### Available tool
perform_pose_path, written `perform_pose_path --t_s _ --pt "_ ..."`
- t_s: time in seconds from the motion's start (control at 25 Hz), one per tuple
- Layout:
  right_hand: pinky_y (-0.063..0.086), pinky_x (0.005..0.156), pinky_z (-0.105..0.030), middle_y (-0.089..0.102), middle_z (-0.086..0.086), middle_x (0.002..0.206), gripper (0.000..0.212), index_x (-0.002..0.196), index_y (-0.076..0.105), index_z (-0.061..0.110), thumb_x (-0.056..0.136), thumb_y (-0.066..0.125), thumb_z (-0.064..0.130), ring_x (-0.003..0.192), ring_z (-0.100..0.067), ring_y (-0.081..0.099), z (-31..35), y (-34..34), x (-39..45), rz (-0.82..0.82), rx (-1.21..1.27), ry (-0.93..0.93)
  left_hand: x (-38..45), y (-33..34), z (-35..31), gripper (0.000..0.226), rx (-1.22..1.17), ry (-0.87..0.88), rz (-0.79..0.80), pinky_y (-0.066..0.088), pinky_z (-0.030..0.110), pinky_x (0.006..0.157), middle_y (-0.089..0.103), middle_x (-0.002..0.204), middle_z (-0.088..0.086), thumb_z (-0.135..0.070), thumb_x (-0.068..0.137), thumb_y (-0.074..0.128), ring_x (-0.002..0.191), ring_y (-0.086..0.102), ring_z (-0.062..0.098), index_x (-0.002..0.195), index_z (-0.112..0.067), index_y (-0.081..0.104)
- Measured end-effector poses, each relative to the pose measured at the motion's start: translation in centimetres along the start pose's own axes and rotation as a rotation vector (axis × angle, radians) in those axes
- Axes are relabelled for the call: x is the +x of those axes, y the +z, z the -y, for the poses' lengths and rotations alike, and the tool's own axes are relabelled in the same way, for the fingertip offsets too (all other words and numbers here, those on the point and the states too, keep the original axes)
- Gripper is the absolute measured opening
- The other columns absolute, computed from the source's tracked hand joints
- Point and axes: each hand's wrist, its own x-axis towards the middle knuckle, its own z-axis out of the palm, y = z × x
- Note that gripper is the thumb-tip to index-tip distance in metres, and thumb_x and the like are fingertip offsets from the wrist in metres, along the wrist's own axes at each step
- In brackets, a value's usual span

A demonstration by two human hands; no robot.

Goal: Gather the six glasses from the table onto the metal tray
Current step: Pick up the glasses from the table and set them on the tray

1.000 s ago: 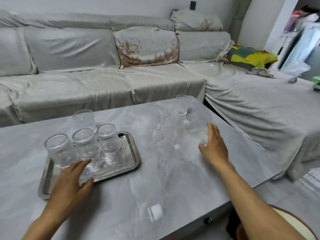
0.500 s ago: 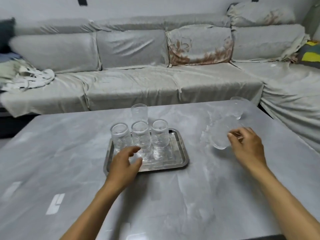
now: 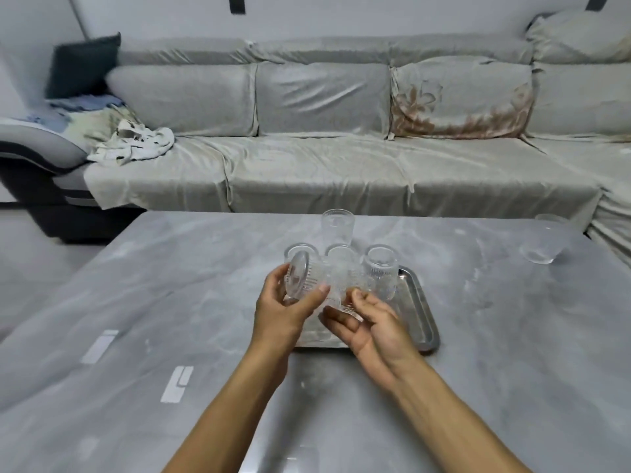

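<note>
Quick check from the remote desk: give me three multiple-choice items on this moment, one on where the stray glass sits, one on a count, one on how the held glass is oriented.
1. Where is the glass that stands apart from the rest?
A. On the sofa
B. Near the table's far right corner
C. On the tray

2. How many glasses stand upright at the tray?
A. Two
B. Four
C. Six

3. How is the held glass oriented?
A. On its side
B. Upright
C. Upside down on the tray

Answers: 1 B, the lone glass sits on the table, well off the metal tray. 2 B, three in front, one behind. 3 A, the held glass lies sideways between the left hand and right hand, base facing left.
</note>
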Motion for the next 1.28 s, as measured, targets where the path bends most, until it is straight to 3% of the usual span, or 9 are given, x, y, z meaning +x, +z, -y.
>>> perform_pose_path --t_s 0.12,0.24,0.44,0.76,0.84,0.92,1.04,1.16,1.28 --pt "0.062 0.073 -0.041 0.063 -0.006 0.082 0.008 0.094 0.058 0.010 0.093 0.054 0.003 0.071 -0.028 0.069 -2.4 0.3 1.4 -0.088 -0.284 0.087 1.3 -1.0 0.2 0.060 0.068 0.016 -0.192 0.057 0.033 0.080 0.073 0.105 -0.002 -0.020 0.061 0.092 0.086 0.073 0.010 0.109 -0.030 0.058" --pt "0.056 0.067 -0.038 0.061 -0.005 0.094 0.029 0.110 0.054 0.018 0.085 0.056 0.002 0.072 -0.021 0.062 -2.8 -0.3 2.3 -0.293 -0.699 -0.010 2.2 -1.4 0.5 0.070 0.429 0.116 -0.206 0.056 0.037 0.086 0.068 0.106 -0.011 -0.025 0.056 0.091 0.094 0.067 0.014 0.115 -0.031 0.054" --pt "0.059 0.054 -0.031 0.065 -0.009 0.096 0.024 0.097 0.056 0.023 0.085 0.056 0.002 0.063 -0.018 0.065 -1.1 -1.7 2.8 -0.280 -0.708 -0.122 3.2 -1.0 2.1 0.081 0.792 0.194 -0.163 0.043 0.025 0.084 0.066 0.123 -0.003 -0.028 0.056 0.086 0.109 0.061 0.021 0.130 -0.025 0.052" --pt "0.056 0.054 -0.032 0.065 -0.006 0.090 0.024 0.096 0.057 0.026 0.085 0.058 0.005 0.063 -0.017 0.064 -0.2 -3.3 2.4 -0.273 -0.784 -0.166 3.7 -1.4 2.0 0.092 0.870 0.104 -0.033 0.041 0.028 0.095 0.057 0.138 0.002 -0.033 0.062 0.086 0.125 0.054 0.022 0.142 -0.025 0.041" --pt "0.056 0.059 -0.036 0.064 -0.005 0.092 0.023 0.095 0.058 0.027 0.085 0.058 0.007 0.065 -0.018 0.065 0.3 -3.1 2.1 -0.263 -0.873 -0.229 3.5 -1.4 1.3 0.083 0.853 0.166 -0.026 0.041 0.032 0.101 0.053 0.141 -0.001 -0.037 0.070 0.081 0.128 0.050 0.022 0.142 -0.024 0.042" --pt "0.056 0.066 -0.036 0.066 0.001 0.091 0.023 0.095 0.060 0.030 0.084 0.059 0.010 0.071 -0.017 0.066 1.5 -2.4 2.2 -0.226 -1.041 -0.390 3.3 -1.6 0.5 0.056 0.768 0.266 -0.080 0.041 0.028 0.093 0.059 0.129 -0.008 -0.032 0.079 0.073 0.121 0.054 0.017 0.131 -0.025 0.054" --pt "0.050 0.064 -0.019 0.067 0.008 0.089 0.022 0.096 0.061 0.029 0.081 0.061 0.014 0.067 -0.005 0.061 4.9 0.7 4.9 -0.179 -1.304 -0.603 3.5 -2.5 -0.5 0.025 0.830 0.347 -0.113 0.043 0.026 0.084 0.067 0.113 -0.013 -0.025 0.087 0.065 0.110 0.061 0.016 0.111 -0.025 0.067" --pt "0.051 0.073 -0.033 0.067 0.005 0.103 0.034 0.111 0.060 0.023 0.079 0.061 0.014 0.081 -0.018 0.065 8.1 4.0 10.6 -0.206 -1.623 -0.686 4.5 -2.9 -0.5 0.019 1.053 0.373 0.049 0.048 0.030 0.085 0.068 0.116 -0.012 -0.025 0.088 0.062 0.106 0.061 0.016 0.105 -0.025 0.070" --pt "0.051 0.087 -0.040 0.063 -0.004 0.127 0.048 0.126 0.055 0.023 0.080 0.058 0.010 0.109 -0.028 0.061 9.0 4.8 16.4 -0.157 -2.008 -0.572 5.3 -3.3 -0.6 0.015 1.003 0.362 0.094 0.050 0.031 0.084 0.066 0.112 -0.015 -0.028 0.085 0.063 0.103 0.062 0.012 0.097 -0.028 0.072"
